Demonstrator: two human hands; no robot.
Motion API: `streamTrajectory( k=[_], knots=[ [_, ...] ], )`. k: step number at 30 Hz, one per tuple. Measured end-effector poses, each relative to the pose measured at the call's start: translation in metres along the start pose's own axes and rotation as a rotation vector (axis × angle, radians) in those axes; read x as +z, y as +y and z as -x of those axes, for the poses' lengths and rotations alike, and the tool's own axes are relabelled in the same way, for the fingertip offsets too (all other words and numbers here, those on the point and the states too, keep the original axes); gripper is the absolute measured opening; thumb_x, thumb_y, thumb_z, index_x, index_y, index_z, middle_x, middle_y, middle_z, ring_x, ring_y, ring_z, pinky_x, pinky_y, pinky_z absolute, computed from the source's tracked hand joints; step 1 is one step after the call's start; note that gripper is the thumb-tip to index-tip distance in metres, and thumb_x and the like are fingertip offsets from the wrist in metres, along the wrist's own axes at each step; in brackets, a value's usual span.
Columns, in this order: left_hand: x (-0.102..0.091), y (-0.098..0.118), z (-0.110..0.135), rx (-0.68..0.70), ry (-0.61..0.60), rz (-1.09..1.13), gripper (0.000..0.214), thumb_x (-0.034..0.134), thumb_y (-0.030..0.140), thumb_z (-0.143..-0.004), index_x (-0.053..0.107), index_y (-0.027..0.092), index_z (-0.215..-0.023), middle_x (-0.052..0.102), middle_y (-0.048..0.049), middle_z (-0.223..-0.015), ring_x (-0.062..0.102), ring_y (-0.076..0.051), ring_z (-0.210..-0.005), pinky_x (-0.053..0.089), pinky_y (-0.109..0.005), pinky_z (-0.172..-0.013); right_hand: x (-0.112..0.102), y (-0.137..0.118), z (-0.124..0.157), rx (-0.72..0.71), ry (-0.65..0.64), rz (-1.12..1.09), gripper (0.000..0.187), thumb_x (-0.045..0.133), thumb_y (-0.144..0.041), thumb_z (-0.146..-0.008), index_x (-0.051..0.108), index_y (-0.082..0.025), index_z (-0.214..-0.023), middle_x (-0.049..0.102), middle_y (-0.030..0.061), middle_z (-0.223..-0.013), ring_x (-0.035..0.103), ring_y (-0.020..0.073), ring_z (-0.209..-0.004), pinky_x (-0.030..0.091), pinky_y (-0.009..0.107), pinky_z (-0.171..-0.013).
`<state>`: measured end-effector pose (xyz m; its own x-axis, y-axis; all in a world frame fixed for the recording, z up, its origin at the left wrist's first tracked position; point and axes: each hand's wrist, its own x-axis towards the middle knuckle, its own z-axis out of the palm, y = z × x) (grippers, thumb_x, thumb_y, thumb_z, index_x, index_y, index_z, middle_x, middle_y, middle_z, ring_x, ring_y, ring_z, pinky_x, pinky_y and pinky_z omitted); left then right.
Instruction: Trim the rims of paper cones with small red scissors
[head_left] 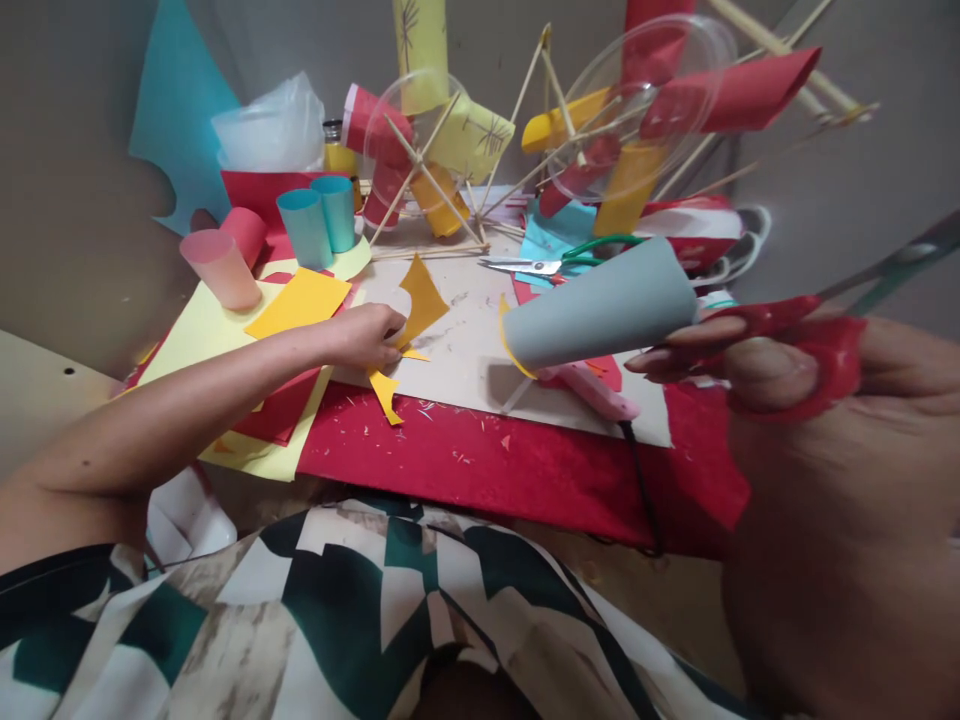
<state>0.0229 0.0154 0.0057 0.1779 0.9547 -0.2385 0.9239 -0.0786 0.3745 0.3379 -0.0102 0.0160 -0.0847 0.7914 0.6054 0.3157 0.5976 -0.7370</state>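
Observation:
My left hand (366, 335) is closed over the cardboard, its fingers pinching a cut orange paper scrap (424, 300). A smaller orange scrap (387, 394) lies just below those fingers. On the right, close to the camera, my right hand (814, 450) holds red-handled scissors (836, 360), their blades pointing to the upper right. The same hand's fingertips are at the near end of a grey-blue paper tube (600, 305), held tilted above the work area. An orange paper edge (513, 350) shows at the tube's far end.
Cardboard (461, 350) covers part of the red tabletop (450, 455). A pink glue gun (600, 392) with a black cord lies under the tube. Green-handled scissors (536, 266) lie behind it. Blue paper tubes (304, 228) and stick-and-paper pinwheel structures (420, 160) stand at the back.

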Motion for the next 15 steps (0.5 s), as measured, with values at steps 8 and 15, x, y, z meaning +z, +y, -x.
streamTrajectory(
  k=[8,15],
  knots=[
    [0.0081,-0.0015,0.0089,-0.019,0.070,-0.024,0.028,0.067,0.024,-0.069,0.040,0.022,-0.062,0.041,0.0018,-0.058,0.038,-0.013,-0.057,0.024,-0.030,-0.058,0.0064,0.0008,-0.0015,-0.002,0.055,-0.131,0.020,0.081,-0.041,-0.073,0.079,-0.023,-0.083,0.072,0.0015,-0.077,0.065,0.0185,-0.064,0.055,0.038,-0.061],
    [0.0090,0.0037,0.0070,-0.003,0.072,-0.057,0.026,0.064,0.021,-0.072,0.042,0.021,-0.059,0.040,-0.0001,-0.060,0.045,-0.018,-0.066,0.026,-0.032,-0.064,0.0070,-0.0056,0.0009,-0.010,0.023,-0.176,0.018,0.081,-0.038,-0.073,0.080,-0.024,-0.084,0.072,0.0013,-0.077,0.065,0.0183,-0.064,0.055,0.038,-0.060]
  ],
)
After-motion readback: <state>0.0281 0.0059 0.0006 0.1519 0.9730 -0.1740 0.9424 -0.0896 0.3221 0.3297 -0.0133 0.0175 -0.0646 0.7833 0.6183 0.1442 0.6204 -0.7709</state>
